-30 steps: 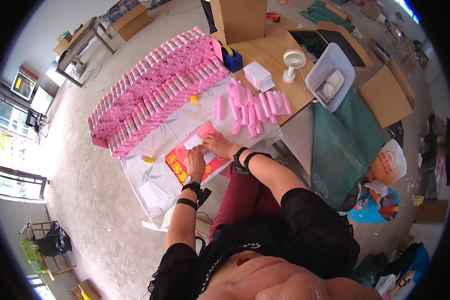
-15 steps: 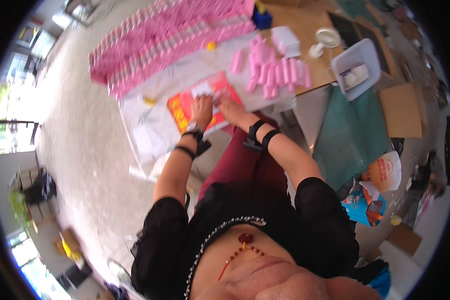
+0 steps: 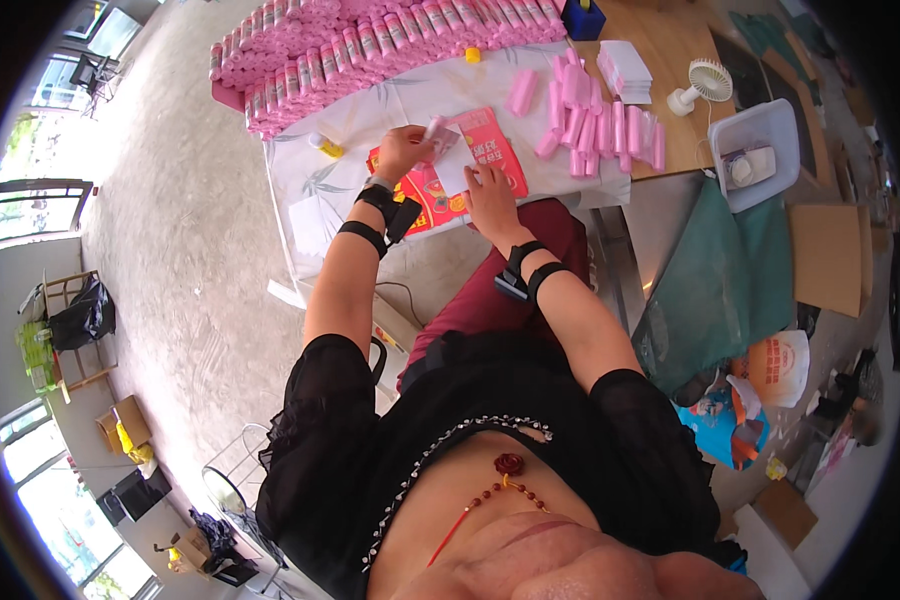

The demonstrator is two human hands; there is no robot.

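My left hand (image 3: 404, 150) is closed round a small pink roll (image 3: 436, 130), tilted over a red printed sheet (image 3: 502, 152) on the table. Beneath the roll, a white slip of paper (image 3: 454, 172) lies across the sheet. My right hand (image 3: 492, 205) has its fingers apart, with the fingertips at the slip's right edge. Loose pink rolls (image 3: 575, 125) lie in a heap to the right. A long stack of pink rolls with printed bands (image 3: 370, 45) fills the back of the table.
A yellow-capped glue bottle (image 3: 326, 146) lies left of the sheet, near white papers (image 3: 313, 225). Farther right are a white paper stack (image 3: 625, 70), a small fan (image 3: 705, 85) and a pale plastic bin (image 3: 760, 125). A yellow cap-like piece (image 3: 473, 55) stands by the stack.
My left hand has lifted and now shows a pink roll in it. My right hand has moved off to the right, apart from the left. The whole view has shifted.
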